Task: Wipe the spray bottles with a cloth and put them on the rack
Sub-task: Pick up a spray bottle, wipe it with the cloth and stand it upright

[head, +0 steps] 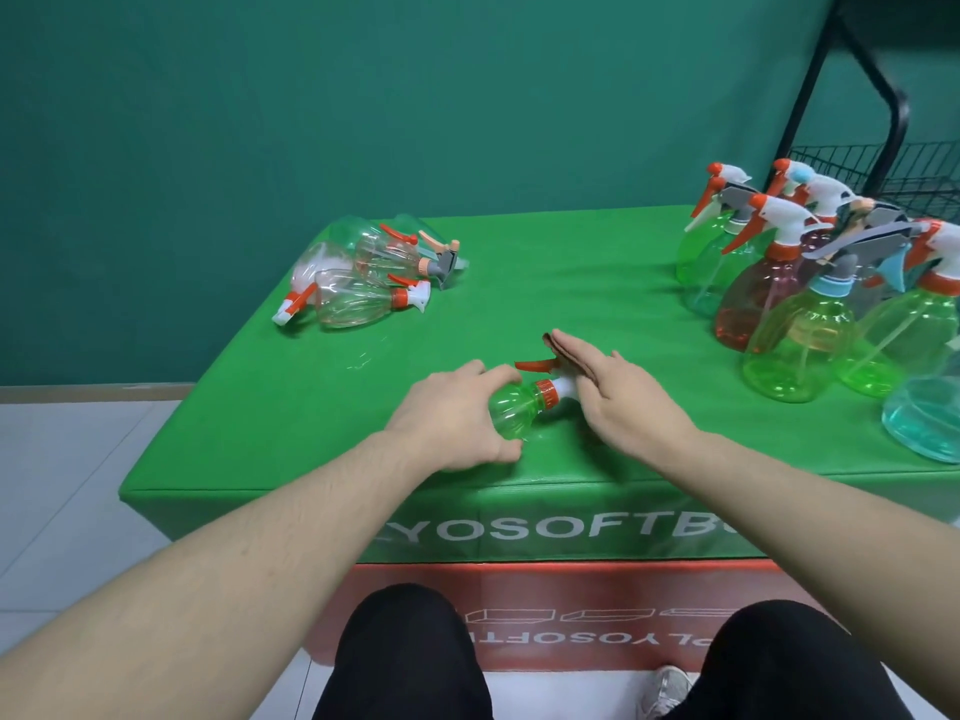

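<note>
The left hand (pixel 457 423) is gripping a small green bottle (pixel 519 407) lying near the table's (pixel 311 418) front edge, while the right hand (pixel 618 392), fingers straight, is pressing a brown cloth (pixel 558 345) on its nozzle. Beyond, bottles are waiting lying at left (pixel 358 272) and upright at right (pixel 810 288). The rack (pixel 893 174), by the green wall, looks unfilled.
</note>
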A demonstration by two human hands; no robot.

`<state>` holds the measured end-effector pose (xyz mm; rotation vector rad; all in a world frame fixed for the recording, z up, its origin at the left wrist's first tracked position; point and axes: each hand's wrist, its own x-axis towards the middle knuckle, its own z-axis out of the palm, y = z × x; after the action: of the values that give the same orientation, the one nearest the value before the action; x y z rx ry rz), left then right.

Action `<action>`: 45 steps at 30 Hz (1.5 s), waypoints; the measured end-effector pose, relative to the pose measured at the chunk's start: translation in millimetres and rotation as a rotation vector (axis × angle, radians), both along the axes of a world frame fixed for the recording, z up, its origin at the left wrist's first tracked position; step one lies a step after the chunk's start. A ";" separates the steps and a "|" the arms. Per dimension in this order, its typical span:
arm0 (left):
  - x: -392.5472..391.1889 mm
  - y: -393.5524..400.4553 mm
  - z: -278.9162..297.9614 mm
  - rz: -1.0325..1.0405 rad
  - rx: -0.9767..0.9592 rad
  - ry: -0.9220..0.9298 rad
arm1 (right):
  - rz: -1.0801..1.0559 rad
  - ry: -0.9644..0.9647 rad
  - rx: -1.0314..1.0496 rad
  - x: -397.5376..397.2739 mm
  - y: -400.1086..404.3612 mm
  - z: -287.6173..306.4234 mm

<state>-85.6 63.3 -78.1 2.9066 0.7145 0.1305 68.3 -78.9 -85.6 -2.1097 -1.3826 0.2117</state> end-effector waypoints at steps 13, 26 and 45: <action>2.0 0.6 0.5 -0.002 -0.014 -0.032 | 0.224 -0.328 -0.097 1.6 -39.9 -16.7; 1.0 0.5 0.6 -0.047 0.002 -0.033 | 0.130 -0.188 -0.216 25.4 2.6 2.0; -1.2 -4.8 5.0 -0.027 -0.017 -0.041 | 0.229 -0.309 -0.113 -9.7 -32.0 -13.5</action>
<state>-86.8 58.5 -73.1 2.8871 0.6663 0.1787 58.5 -110.9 -99.1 -2.1386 -1.8353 0.0558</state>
